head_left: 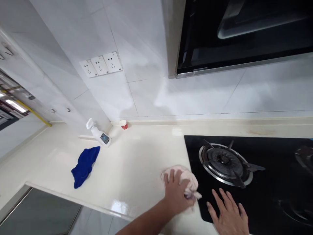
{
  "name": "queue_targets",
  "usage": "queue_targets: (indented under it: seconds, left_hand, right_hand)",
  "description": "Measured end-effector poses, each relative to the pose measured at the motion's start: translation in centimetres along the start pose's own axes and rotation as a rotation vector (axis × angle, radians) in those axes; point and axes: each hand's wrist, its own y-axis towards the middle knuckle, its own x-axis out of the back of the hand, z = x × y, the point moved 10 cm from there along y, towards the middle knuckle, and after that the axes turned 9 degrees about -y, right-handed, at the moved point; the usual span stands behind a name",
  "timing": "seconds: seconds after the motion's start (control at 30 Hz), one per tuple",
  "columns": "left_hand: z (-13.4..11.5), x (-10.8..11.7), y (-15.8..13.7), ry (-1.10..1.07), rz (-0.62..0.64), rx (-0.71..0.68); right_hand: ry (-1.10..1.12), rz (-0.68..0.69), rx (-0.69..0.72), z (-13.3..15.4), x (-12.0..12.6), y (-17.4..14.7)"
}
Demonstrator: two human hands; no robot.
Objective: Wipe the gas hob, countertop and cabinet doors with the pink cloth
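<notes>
My left hand presses down on a pale pink cloth, its fingers bent over the bunched fabric. The cloth lies on the cream countertop, close to the left edge of the black gas cooktop. Part of the cloth is hidden under the hand. My right hand has nothing in it; its fingers are spread over the front left part of the cooktop, just below the burner.
A blue cloth lies at the left of the counter. Behind it a white spray bottle and a small red and white cup stand near the wall. A black range hood overhangs the cooktop; sockets sit on the wall.
</notes>
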Motion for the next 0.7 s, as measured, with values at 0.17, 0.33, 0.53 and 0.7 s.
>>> queue_targets:
  seconds: [0.17, 0.33, 0.53, 0.7]
  left_hand:
    - [4.6, 5.3, -11.0, 0.163, -0.118, 0.076]
    - [14.8, 14.6, -18.5, 0.452, -0.3, 0.549]
    - [15.0, 15.0, -23.4, 0.547, -0.391, 0.54]
    - [6.4, 6.6, -20.8, 0.424, -0.395, 0.049]
  right_hand:
    - [0.023, -0.01, 0.002, -0.1, 0.0, -0.3]
    - [-0.004, -0.023, 0.04, -0.6, -0.5, -0.5]
    - [-0.029, -0.022, 0.043, -1.0, -1.0, -0.4]
    - [-0.023, 0.077, -0.027, -0.8, -1.0, -0.1]
